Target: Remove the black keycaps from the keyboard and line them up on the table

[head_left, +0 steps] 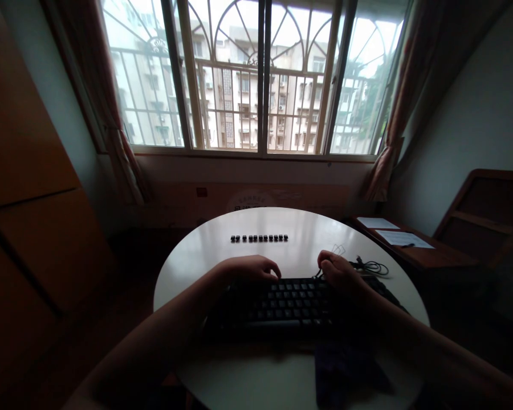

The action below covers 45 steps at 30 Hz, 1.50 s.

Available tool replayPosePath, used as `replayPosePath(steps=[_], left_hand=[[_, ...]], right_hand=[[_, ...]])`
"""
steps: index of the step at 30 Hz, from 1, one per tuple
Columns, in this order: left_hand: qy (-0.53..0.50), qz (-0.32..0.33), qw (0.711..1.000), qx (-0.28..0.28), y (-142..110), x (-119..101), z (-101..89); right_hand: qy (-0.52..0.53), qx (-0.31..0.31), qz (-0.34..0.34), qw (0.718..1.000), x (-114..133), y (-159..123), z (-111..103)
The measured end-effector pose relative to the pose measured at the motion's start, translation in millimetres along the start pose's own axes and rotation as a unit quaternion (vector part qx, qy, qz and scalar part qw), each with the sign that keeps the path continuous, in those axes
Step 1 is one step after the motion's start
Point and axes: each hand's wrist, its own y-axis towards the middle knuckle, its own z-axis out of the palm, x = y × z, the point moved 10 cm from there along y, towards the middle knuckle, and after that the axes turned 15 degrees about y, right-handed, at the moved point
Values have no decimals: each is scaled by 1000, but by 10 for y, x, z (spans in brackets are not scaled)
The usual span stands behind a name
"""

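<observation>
A black keyboard (294, 304) lies on a round white table (222, 250). My left hand (248, 269) rests on the keyboard's far left edge, fingers curled down over it. My right hand (340, 271) is at the far edge near the middle, fingers pinched on a thin wire tool, probably a keycap puller (337, 249). A row of several small black keycaps (259, 238) sits further back on the table. The keyboard's cable (371, 266) lies coiled to the right.
A dark cloth or pad (346, 370) lies at the table's near edge. A wooden side table with papers (395, 234) stands to the right. A barred window (256, 74) with curtains is ahead, and wooden cabinets (29, 188) line the left.
</observation>
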Motion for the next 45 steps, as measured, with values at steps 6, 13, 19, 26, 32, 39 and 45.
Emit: replayPosePath(steps=[6,13,19,26,32,39,45], left_hand=[[-1,-2,1000,-1,10,14,15],[13,8,1000,-8,-2,-15,-8],[9,5,1000,-8,11,9,1],[12,16,1000,-13,19,2,-1],[15,12,1000,-10,8,-16,-11],[17,5,1000,-7,-16,-45,-32],[17,0,1000,-9,-9,-36,-26]], right_hand=[[48,-18,18,999,-60,13,-10],[103,-34,58,992,-142,-22,-9],[121,-41,84,988,-153,-30,-6],[134,-47,88,986,-189,-39,-10],[139,-47,91,985,-161,-44,-10],[131,-51,80,987,-146,-56,-22],[140,-51,101,984,-143,-65,-7]])
